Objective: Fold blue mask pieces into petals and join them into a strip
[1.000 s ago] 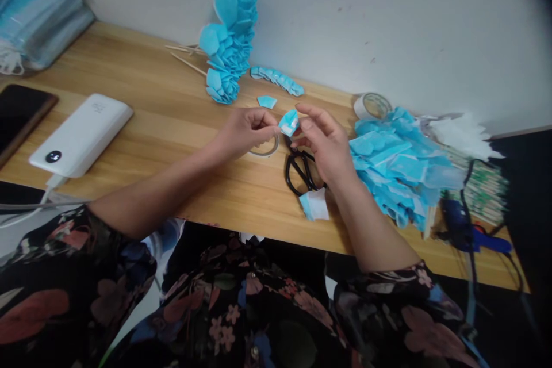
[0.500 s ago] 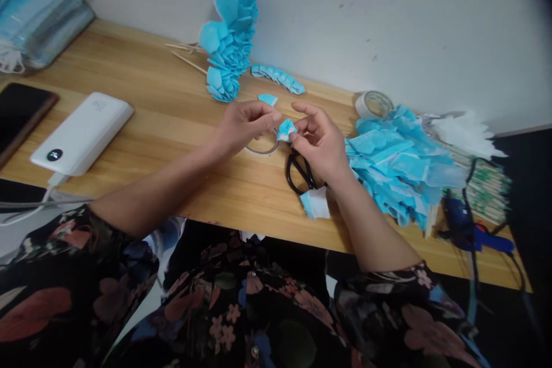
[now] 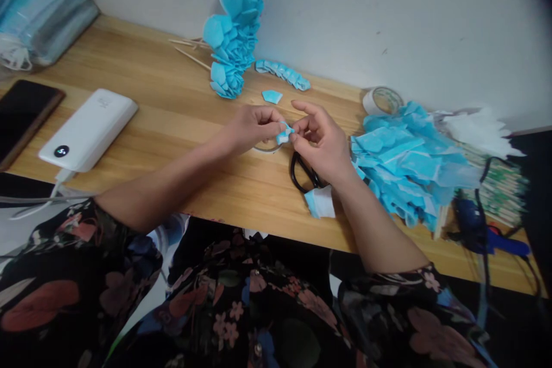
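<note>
A small folded blue-and-white fabric piece (image 3: 284,136) is pinched between my two hands over the middle of the table. My left hand (image 3: 254,128) grips its left side with thumb and forefinger. On its right side, my right hand (image 3: 321,141) pinches it, the forefinger raised away. Below my right hand lie black-handled scissors (image 3: 297,175), their blades hidden, and a loose blue-and-white fabric piece (image 3: 319,202). A grey ring (image 3: 266,150) shows partly beneath my fingers. Beyond them rests a flat blue piece (image 3: 272,96), with a row of folded blue pieces (image 3: 282,73) by the wall.
Blue fabric flowers on sticks (image 3: 233,46) lie at the back. To the right are a tape roll (image 3: 383,101), a heap of blue fabric pieces (image 3: 414,161) and a blue glue gun (image 3: 506,241). A white power bank (image 3: 88,129) and a phone (image 3: 26,118) lie left.
My left fingers have moved onto the small fabric piece, which now looks more folded and pressed. The whole view has shifted slightly.
</note>
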`<state>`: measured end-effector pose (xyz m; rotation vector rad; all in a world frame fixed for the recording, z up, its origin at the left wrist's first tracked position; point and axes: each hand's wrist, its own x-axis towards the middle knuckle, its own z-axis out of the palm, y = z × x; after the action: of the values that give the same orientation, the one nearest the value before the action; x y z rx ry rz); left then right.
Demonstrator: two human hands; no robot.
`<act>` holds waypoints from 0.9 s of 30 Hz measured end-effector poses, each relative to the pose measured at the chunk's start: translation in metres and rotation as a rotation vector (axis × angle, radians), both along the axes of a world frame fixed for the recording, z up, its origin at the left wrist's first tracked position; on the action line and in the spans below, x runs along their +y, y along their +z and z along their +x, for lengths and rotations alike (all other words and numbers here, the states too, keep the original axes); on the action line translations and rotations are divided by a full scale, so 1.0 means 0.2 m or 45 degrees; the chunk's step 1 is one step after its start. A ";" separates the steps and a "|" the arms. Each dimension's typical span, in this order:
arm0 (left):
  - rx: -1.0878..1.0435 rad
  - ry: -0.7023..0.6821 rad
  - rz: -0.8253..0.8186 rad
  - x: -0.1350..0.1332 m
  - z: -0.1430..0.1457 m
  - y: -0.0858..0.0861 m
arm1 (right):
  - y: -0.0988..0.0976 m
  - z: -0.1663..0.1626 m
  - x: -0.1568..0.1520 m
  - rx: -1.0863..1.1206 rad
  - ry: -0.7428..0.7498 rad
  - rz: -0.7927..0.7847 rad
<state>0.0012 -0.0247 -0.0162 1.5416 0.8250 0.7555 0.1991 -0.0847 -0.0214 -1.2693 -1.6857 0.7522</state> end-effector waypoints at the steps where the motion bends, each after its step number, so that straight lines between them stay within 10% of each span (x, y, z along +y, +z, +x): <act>1: -0.012 0.003 -0.016 0.00 0.00 0.00 | 0.00 0.01 0.00 0.035 0.015 -0.019; 18: -0.028 0.041 0.005 -0.01 0.00 0.02 | 0.01 0.00 0.00 0.128 -0.167 0.053; 27: -0.023 0.075 0.037 -0.01 0.01 0.01 | 0.07 -0.03 -0.05 -0.317 -0.129 0.264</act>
<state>0.0025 -0.0273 -0.0144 1.5399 0.8521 0.8264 0.1923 -0.0938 -0.0076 -1.3306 -1.8281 0.3590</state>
